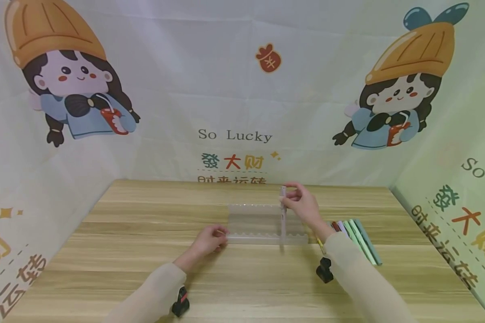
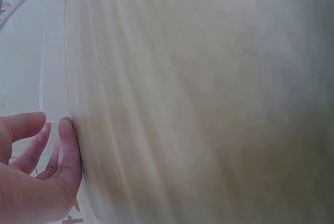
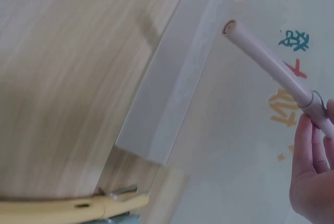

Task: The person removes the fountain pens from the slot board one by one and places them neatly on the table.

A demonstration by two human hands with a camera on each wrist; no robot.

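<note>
A clear plastic pen rack (image 1: 250, 240) with a scalloped ledge and a translucent back panel stands on the wooden table. My left hand (image 1: 210, 239) holds its left end, thumb low near the tabletop and index finger higher; the same hand (image 2: 42, 172) shows in the left wrist view. Above the rack's right part, my right hand (image 1: 303, 204) pinches a pale pink pen (image 1: 283, 211) near its top, keeping it roughly upright. The right wrist view shows this pen (image 3: 271, 70) with its clip by the fingers and its far end apart from the rack (image 3: 162, 83).
Right of the rack lie several pens, among them green ones (image 1: 359, 242) and a yellow one (image 1: 320, 246), partly behind my right forearm. The yellow pen (image 3: 62, 208) also shows low in the right wrist view. A printed cloth (image 1: 234, 98) hangs behind the table.
</note>
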